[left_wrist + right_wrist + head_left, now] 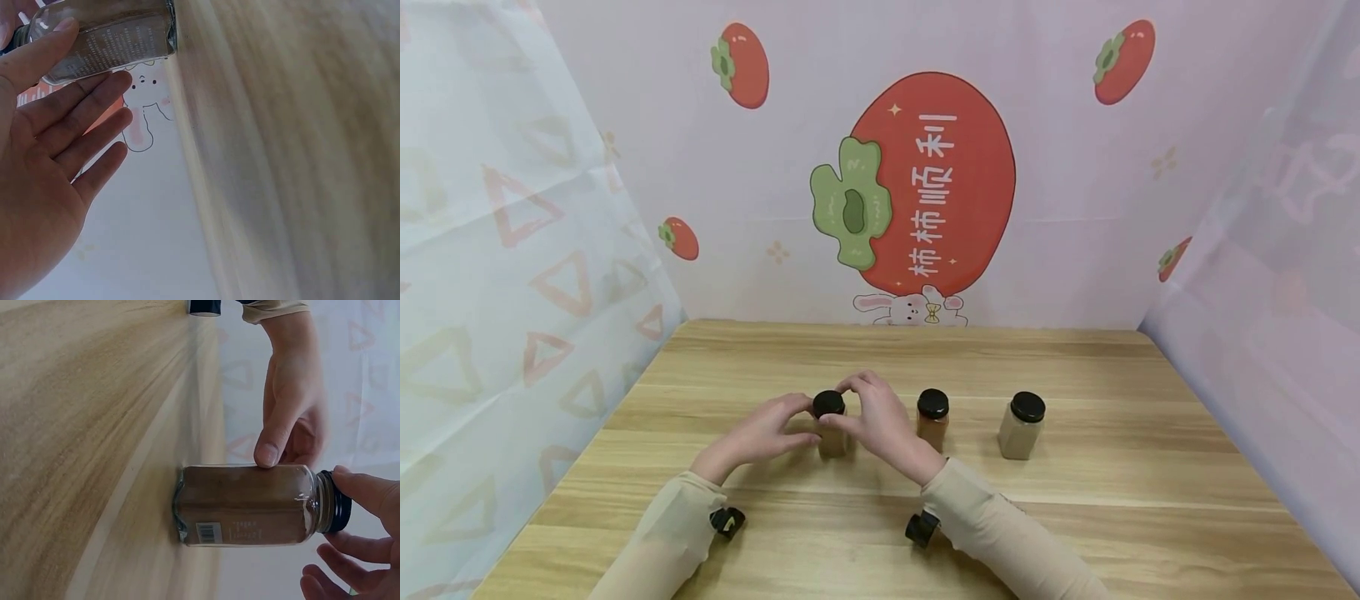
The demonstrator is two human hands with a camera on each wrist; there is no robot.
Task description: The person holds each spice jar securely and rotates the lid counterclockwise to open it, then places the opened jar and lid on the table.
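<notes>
A square glass spice jar (832, 442) filled with brown powder stands upright on the table, its black lid (343, 503) on top. My left hand (766, 432) steadies the jar's body, with the thumb (59, 47) on one side and fingers reaching behind. At the top, my right hand (880, 421) pinches the lid between thumb and forefinger. In the right wrist view the jar shows a barcode label (209, 532), and the other right fingers are loosely bent, off the glass.
To the right stand two more black-lidded jars, one with reddish-brown contents (932, 429) and one with pale contents (1020, 433). Printed cloth walls (1060, 208) enclose the wooden table (820, 533) at the back and sides.
</notes>
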